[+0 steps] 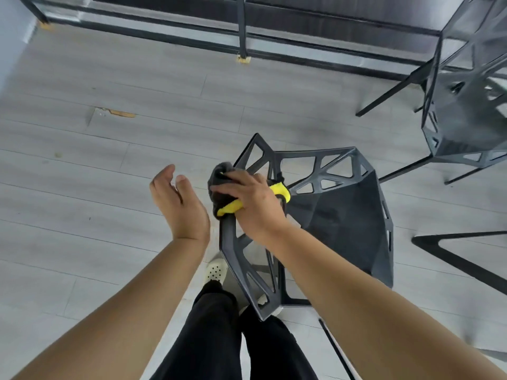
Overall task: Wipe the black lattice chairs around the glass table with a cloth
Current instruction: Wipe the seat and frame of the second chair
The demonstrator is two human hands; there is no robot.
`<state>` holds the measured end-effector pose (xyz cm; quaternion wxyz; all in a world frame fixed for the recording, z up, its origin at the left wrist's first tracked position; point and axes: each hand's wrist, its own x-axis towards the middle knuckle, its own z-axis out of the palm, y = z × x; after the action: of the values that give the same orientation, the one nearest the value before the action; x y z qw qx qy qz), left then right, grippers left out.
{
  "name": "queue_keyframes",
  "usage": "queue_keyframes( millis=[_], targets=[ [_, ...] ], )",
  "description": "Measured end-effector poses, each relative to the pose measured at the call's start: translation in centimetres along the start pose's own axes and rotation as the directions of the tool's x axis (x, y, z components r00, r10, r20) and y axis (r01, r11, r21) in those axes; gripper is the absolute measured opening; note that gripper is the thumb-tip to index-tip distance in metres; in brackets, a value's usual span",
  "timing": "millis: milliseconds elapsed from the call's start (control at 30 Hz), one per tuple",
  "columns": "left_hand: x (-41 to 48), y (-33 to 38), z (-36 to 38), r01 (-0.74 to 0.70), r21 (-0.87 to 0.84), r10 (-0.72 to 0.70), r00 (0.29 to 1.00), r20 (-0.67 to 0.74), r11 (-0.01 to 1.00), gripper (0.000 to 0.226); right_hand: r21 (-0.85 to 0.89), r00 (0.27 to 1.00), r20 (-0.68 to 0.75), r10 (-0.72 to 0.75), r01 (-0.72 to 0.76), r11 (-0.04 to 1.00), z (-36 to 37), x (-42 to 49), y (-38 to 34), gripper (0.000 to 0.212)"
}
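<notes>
Open floor (96, 165) lies left of the near chair (343, 215) — to its right, a second chair (466, 105) crowds close.

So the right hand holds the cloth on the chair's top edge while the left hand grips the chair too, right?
Not quite. In the head view the left hand hangs open beside the chair, touching nothing; the right hand does hold the cloth on its top edge.

The pale grey plank floor (82, 187) carries a black lattice chair (343, 215) near the middle, a second black lattice chair (461, 111) at the far right, a black metal frame post (241, 23) on a yellowish pad (243, 59) far off, a white perforated shoe (216, 270) near, and a chipped brown patch (120, 113) at the left.
</notes>
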<state>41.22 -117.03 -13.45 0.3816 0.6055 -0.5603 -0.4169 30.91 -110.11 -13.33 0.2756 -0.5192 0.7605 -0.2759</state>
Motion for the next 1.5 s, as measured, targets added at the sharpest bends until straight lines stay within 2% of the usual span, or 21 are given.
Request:
queue_keyframes(
  millis=[133, 233, 333, 467, 667, 867, 967, 1067, 1100, 1167, 1267, 1367, 1433, 1500],
  targets=[
    [-0.5, 0.5, -3.5, -0.101, 0.111, 0.089, 0.990, 0.112, 0.989, 0.036, -0.025, 0.996, 0.070, -0.049, 0.051, 0.998, 1.1, -4.2, -1.0, 0.061],
    [-1.5, 0.3, -4.7, -0.155, 0.239, 0.093, 0.963, 0.251, 0.959, 0.033, -0.008, 0.993, 0.098, -0.068, 0.069, 0.998, 1.5, -7.5, -1.3, 0.058],
    [-3.3, 0.1, -5.0, -0.246, 0.325, 0.098, 0.907, 0.409, 0.913, 0.035, 0.023, 0.986, 0.165, -0.030, 0.027, 0.999, 1.6, -10.4, -1.3, 0.062],
    [-5.8, 0.0, -4.8, -0.382, 0.369, 0.137, 0.828, 0.543, 0.847, 0.038, 0.049, 0.976, 0.216, 0.038, -0.050, 0.998, 2.5, -14.2, 0.8, 0.065],
    [-8.1, -0.8, -4.0, -0.425, 0.415, 0.119, 0.800, 0.588, 0.804, 0.042, 0.153, 0.925, 0.281, 0.257, -0.308, 0.939, 3.7, -20.1, 3.8, 0.067],
    [-9.3, -0.7, -3.4, -0.443, 0.462, 0.105, 0.799, 0.591, 0.768, 0.041, -0.013, 0.833, 0.328, 0.445, -0.467, 0.884, 3.4, -26.1, 6.0, 0.064],
    [-10.0, -0.2, -3.5, -0.496, 0.472, 0.135, 0.780, 0.612, 0.729, 0.040, 0.006, 0.785, 0.211, 0.582, -0.596, 0.803, 3.4, -28.7, 5.9, 0.060],
    [-10.6, 0.4, -3.7, -0.559, 0.449, 0.168, 0.736, 0.656, 0.697, 0.039, 0.290, 0.731, 0.021, 0.683, -0.658, 0.695, 2.8, -29.1, 4.9, 0.083],
    [-10.7, 0.7, -3.8, -0.577, 0.429, 0.181, 0.718, 0.672, 0.696, 0.040, 0.393, 0.708, -0.031, 0.705, -0.640, 0.660, 2.2, -28.8, 4.5, 0.091],
    [-10.9, 1.4, -3.9, -0.610, 0.385, 0.209, 0.681, 0.702, 0.692, 0.042, 0.543, 0.674, -0.133, 0.726, -0.564, 0.623, 0.5, -28.0, 3.2, 0.094],
    [-10.8, 2.7, -4.1, -0.669, 0.301, 0.252, 0.599, 0.760, 0.680, 0.045, 0.668, 0.639, -0.266, 0.721, -0.417, 0.617, -2.5, -26.5, 0.4, 0.081],
    [-10.3, 4.5, -4.4, -0.709, 0.199, 0.255, 0.479, 0.840, 0.677, 0.047, 0.727, 0.609, -0.340, 0.717, -0.313, 0.611, -4.6, -24.5, -3.2, 0.066],
    [-9.4, 5.8, -4.8, -0.687, 0.121, 0.236, 0.402, 0.885, 0.717, 0.049, 0.778, 0.593, -0.365, 0.717, -0.229, 0.585, -5.1, -22.8, -5.5, 0.060],
    [-7.7, 7.3, -5.5, -0.591, 0.054, 0.192, 0.345, 0.919, 0.805, 0.048, 0.825, 0.578, -0.375, 0.725, -0.150, 0.546, -5.0, -20.5, -8.1, 0.057]
  ],
)
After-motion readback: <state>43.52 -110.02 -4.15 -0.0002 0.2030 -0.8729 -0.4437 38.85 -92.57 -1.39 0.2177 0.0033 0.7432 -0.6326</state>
